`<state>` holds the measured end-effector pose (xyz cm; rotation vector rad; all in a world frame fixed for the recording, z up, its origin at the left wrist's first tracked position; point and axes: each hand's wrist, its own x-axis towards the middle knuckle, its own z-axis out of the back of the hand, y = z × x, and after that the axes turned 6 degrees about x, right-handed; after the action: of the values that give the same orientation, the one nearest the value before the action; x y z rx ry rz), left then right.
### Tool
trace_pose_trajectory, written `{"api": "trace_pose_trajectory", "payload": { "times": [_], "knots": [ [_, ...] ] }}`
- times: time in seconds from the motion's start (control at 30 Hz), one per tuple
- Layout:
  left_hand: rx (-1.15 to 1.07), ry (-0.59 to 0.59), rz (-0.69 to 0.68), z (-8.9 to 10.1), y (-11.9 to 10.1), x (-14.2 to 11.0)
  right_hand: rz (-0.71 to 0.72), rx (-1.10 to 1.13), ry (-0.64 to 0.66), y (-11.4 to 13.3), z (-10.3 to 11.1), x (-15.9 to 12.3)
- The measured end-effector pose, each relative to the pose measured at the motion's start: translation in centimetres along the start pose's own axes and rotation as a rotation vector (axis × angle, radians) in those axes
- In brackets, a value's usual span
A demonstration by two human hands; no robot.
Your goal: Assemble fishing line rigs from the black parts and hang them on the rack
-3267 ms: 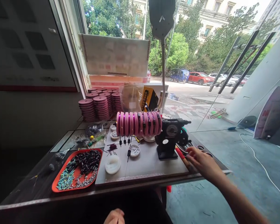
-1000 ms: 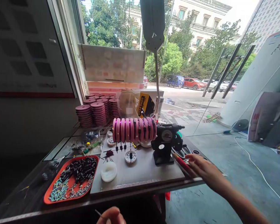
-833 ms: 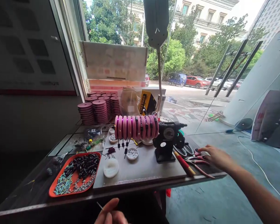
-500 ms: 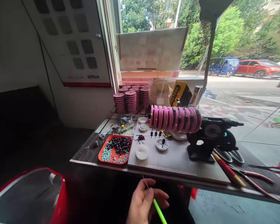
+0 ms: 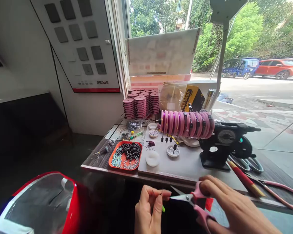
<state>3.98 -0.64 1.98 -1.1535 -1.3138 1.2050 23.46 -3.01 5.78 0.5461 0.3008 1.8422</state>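
Note:
My left hand (image 5: pixel 148 211) is low in front of the table edge, fingers pinched on a thin green float stick (image 5: pixel 163 208). My right hand (image 5: pixel 230 208) is closed round small pink-handled scissors (image 5: pixel 189 197), whose open blades point left and almost touch my left fingertips. Both hands are below the near edge of the dark wooden table (image 5: pixel 100 162). Behind them, a row of pink line spools (image 5: pixel 187 123) sits on the shaft of a black winding machine (image 5: pixel 224 144).
An orange tray (image 5: pixel 125 156) of small black and teal parts lies at the left. Small white dishes (image 5: pixel 173 151) sit on a grey mat (image 5: pixel 190 164). Stacked pink spools (image 5: pixel 141 104) stand at the back. A red-handled tool (image 5: pixel 244 178), pliers (image 5: pixel 273 188) lie right. A red object (image 5: pixel 46 204) is lower left.
My right hand left the tools at the table's right side and came in front of me holding the pink scissors. The view swung left. My left hand rose, pinching the green stick.

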Motion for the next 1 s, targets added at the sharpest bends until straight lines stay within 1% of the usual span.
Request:
{"api": "trace_pose_trajectory", "payload": {
  "times": [0.07, 0.17, 0.27, 0.33, 0.4, 0.47, 0.57, 0.67, 0.77, 0.87, 1.0],
  "knots": [
    [0.033, -0.01, -0.031, 0.2, 0.2, 0.0, 0.005, 0.009, 0.078, 0.7, -0.2, 1.5],
    [0.008, 0.01, -0.016, 0.3, 0.4, 0.3, -0.032, 0.027, 0.19, 0.6, -0.7, 2.4],
    [-0.038, 0.042, 0.017, 0.3, 0.4, 0.6, -0.127, 0.095, 0.34, 0.5, -1.2, 2.6],
    [-0.047, 0.056, 0.026, 0.3, 0.4, 0.7, -0.189, 0.167, 0.389, 0.5, -1.4, 2.6],
    [-0.05, 0.055, 0.027, 0.3, 0.3, 0.7, -0.241, 0.223, 0.399, 0.6, -1.5, 2.7],
    [-0.051, 0.051, 0.035, 0.3, 0.3, 0.7, -0.264, 0.244, 0.406, 0.6, -1.5, 2.8],
    [-0.031, 0.036, 0.04, 0.4, 0.4, 0.7, -0.227, 0.214, 0.385, 0.3, -1.4, 2.9],
    [0.033, 0.015, 0.01, 0.4, 0.6, 0.6, -0.166, 0.151, 0.333, -0.1, -1.4, 2.8],
    [0.071, 0.008, -0.012, 0.5, 1.0, 0.6, -0.137, 0.138, 0.323, -0.3, -1.4, 2.6],
    [0.047, -0.008, -0.023, 0.4, 1.2, 0.7, -0.135, 0.151, 0.329, -0.3, -1.6, 2.5],
    [-0.058, -0.01, 0.021, 0.3, 0.7, 0.7, -0.202, 0.177, 0.38, -0.1, -1.9, 2.8]
  ]
}}
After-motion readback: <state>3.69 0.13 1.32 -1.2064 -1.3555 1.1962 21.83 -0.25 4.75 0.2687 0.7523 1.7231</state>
